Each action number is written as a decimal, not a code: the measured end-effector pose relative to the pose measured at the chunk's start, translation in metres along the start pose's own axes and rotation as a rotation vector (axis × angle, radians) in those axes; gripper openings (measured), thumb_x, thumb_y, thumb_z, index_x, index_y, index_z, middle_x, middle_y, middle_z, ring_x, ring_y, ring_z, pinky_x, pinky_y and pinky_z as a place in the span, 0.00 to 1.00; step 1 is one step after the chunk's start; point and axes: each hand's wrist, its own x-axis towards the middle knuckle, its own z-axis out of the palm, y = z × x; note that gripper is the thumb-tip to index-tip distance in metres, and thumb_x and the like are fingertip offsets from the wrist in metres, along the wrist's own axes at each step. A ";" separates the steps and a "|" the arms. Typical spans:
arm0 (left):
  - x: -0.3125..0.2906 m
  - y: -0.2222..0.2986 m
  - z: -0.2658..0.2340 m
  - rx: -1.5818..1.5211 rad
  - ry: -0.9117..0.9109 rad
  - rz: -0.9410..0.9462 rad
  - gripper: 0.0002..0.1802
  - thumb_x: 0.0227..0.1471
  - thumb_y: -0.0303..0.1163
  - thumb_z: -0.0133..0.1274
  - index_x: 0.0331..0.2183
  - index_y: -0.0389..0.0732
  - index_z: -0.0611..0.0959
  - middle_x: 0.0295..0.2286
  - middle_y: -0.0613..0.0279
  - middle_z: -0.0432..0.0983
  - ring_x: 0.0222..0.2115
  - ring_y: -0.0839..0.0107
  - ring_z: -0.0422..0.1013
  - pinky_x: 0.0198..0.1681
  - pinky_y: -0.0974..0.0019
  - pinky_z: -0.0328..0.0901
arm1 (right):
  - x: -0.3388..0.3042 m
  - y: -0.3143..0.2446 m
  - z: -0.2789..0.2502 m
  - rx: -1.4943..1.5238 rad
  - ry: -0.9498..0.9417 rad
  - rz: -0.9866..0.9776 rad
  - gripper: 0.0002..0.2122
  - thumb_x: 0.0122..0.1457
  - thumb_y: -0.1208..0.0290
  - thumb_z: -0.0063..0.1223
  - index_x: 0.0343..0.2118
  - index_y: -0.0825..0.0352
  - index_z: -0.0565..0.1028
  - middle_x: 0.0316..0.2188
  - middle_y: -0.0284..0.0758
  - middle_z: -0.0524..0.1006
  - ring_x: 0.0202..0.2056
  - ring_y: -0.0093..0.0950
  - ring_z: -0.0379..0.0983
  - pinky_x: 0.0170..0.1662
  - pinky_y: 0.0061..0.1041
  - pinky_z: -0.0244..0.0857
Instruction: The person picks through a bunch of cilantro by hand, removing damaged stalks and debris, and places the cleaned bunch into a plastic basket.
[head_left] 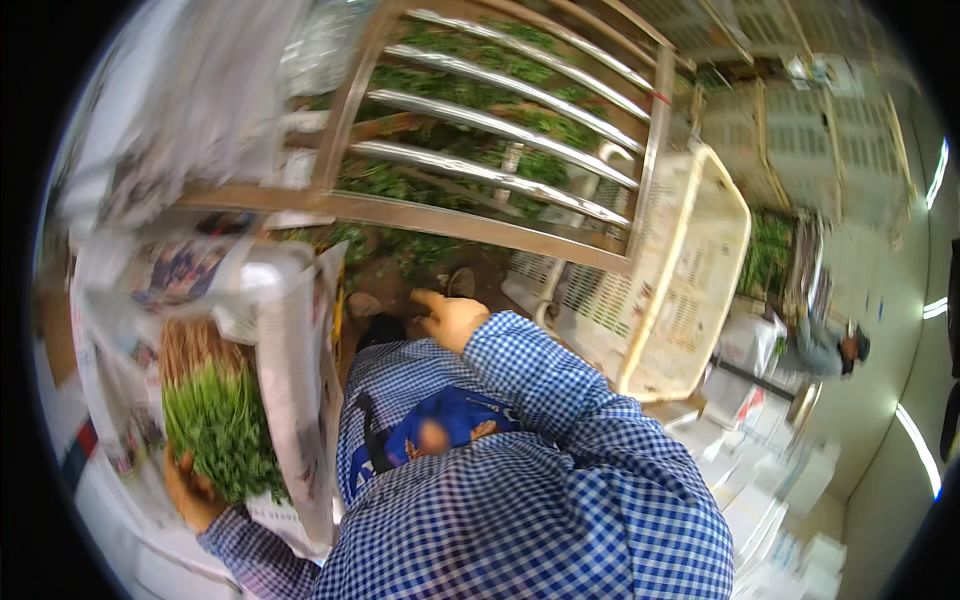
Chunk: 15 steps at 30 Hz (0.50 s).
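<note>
At the lower left, my left hand is cupped against the leafy end of a bunch of leafy greens, its fingers partly hidden by the leaves. The greens have pale green stems and reddish-brown roots turned away from me. They lie in a white box whose sides are draped with printed paper. In front of my body is my right hand, with a finger stretched toward the left and nothing visible in it.
Ahead stands a brown-framed rack with shiny metal bars, and loose greens show between them. A cream plastic crate is tilted at its right. Stacked papers blur at upper left. Another person is far right, near white boxes.
</note>
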 end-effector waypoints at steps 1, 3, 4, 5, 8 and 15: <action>0.006 0.008 0.003 0.051 0.036 0.103 0.18 0.66 0.34 0.47 0.53 0.41 0.81 0.36 0.59 0.79 0.14 0.86 0.54 0.14 0.79 0.49 | -0.007 0.011 -0.001 0.112 0.010 0.000 0.18 0.63 0.60 0.51 0.55 0.58 0.74 0.41 0.42 0.82 0.43 0.40 0.80 0.48 0.38 0.73; 0.006 0.033 0.023 0.112 -0.060 0.306 0.19 0.69 0.37 0.44 0.54 0.41 0.80 0.28 0.64 0.76 0.15 0.86 0.56 0.16 0.78 0.53 | -0.033 0.018 -0.009 0.277 0.160 -0.008 0.15 0.64 0.55 0.51 0.41 0.61 0.79 0.34 0.40 0.83 0.38 0.39 0.80 0.45 0.38 0.73; -0.007 0.046 0.047 0.158 -0.162 0.427 0.19 0.69 0.36 0.44 0.54 0.39 0.80 0.31 0.62 0.77 0.19 0.84 0.61 0.20 0.77 0.58 | -0.045 0.018 -0.014 0.367 0.210 0.015 0.16 0.63 0.53 0.53 0.40 0.62 0.80 0.32 0.40 0.83 0.35 0.39 0.80 0.42 0.36 0.74; -0.026 0.055 0.075 0.204 -0.264 0.549 0.18 0.69 0.34 0.43 0.54 0.37 0.79 0.33 0.60 0.78 0.23 0.81 0.66 0.24 0.77 0.63 | -0.060 0.020 -0.025 0.436 0.233 0.025 0.16 0.62 0.52 0.54 0.38 0.63 0.80 0.31 0.40 0.83 0.33 0.39 0.80 0.40 0.36 0.74; -0.099 0.067 0.177 0.202 -0.738 0.784 0.20 0.66 0.23 0.43 0.57 0.28 0.72 0.56 0.44 0.71 0.54 0.58 0.71 0.58 0.60 0.67 | -0.110 0.045 -0.048 0.682 0.373 0.025 0.16 0.63 0.55 0.57 0.34 0.66 0.82 0.27 0.37 0.82 0.25 0.29 0.80 0.33 0.29 0.75; -0.278 0.081 0.361 0.389 -1.239 1.281 0.23 0.56 0.18 0.49 0.55 0.30 0.76 0.51 0.42 0.75 0.54 0.54 0.71 0.58 0.56 0.65 | -0.216 0.223 -0.094 1.388 1.089 0.498 0.12 0.70 0.67 0.47 0.44 0.69 0.78 0.30 0.38 0.81 0.22 0.21 0.75 0.26 0.21 0.75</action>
